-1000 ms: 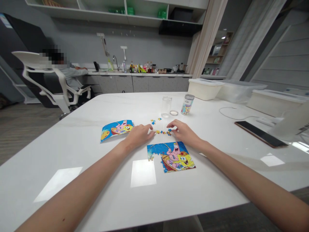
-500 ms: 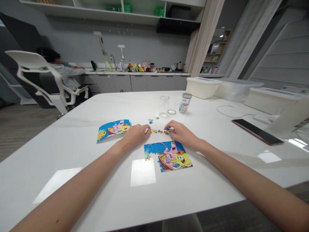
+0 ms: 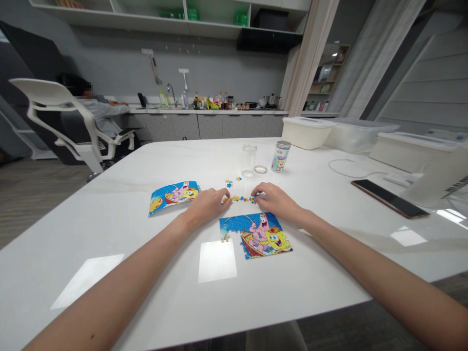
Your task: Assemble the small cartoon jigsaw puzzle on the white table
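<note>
A row of loose jigsaw pieces (image 3: pixel 242 199) in yellow, red and blue lies between my two hands. My left hand (image 3: pixel 209 202) is closed at the row's left end, thumb and finger pinched on a small yellowish puzzle piece. At the right end, the bent fingers of my right hand (image 3: pixel 274 199) close on a puzzle piece among others; the fingertips partly hide it. Just below lies the partly joined jigsaw puzzle (image 3: pixel 265 236), with a pink and a yellow cartoon figure in a boat and a gap at its lower left. Left of my left hand rests a curved picture sheet (image 3: pixel 171 196) with the same scene.
A few more pieces (image 3: pixel 229 184) lie behind the row. Farther back stand a clear jar (image 3: pixel 249 161), a ring-shaped lid (image 3: pixel 261 169) and a printed can (image 3: pixel 281 157). Plastic boxes (image 3: pixel 307 132) and a phone (image 3: pixel 389 197) are at right. A person (image 3: pixel 104 114) sits at far left.
My left fingertips have shifted slightly at the row's end, and a yellowish piece now shows at them. My right fingers have moved slightly down toward the pieces. The joined puzzle looks the same.
</note>
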`<action>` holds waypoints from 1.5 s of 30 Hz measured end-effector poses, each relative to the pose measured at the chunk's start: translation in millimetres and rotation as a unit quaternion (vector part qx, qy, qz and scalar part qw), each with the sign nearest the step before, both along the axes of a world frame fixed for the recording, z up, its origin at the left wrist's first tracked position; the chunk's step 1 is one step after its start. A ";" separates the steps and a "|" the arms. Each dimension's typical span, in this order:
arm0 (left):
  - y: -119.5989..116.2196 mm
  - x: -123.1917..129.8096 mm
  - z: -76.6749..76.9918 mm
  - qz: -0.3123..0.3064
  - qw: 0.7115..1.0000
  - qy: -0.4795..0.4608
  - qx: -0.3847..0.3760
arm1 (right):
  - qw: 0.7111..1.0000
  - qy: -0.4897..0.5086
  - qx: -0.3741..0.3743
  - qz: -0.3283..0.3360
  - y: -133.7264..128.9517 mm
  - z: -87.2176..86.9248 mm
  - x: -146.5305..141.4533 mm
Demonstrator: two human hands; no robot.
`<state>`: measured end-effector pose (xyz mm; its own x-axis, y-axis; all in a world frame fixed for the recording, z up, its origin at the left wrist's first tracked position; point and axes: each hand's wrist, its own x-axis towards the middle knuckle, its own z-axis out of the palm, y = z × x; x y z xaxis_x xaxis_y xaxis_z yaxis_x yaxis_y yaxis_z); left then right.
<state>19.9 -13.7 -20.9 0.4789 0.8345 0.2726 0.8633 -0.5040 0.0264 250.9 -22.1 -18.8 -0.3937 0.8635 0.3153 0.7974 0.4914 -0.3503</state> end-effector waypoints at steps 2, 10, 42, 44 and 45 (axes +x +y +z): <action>0.2 0.8 -0.5 0.001 1.000 0.000 0.011 | 1.000 0.008 0.007 0.002 0.6 -1.8 -0.6; 2.7 0.3 -3.7 -0.006 1.000 0.012 0.006 | 1.000 0.010 0.004 0.019 1.5 -5.2 -0.4; -13.7 -7.6 -2.5 0.089 0.995 -0.037 0.008 | 0.996 0.036 0.004 0.087 25.0 -17.8 -3.5; -14.6 -9.6 -2.7 0.091 0.995 -0.043 0.006 | 0.996 0.037 0.004 0.085 25.4 -17.2 -3.8; -14.9 -10.4 -3.0 0.090 0.995 -0.044 0.005 | 0.996 0.038 0.003 0.083 25.7 -17.0 -4.1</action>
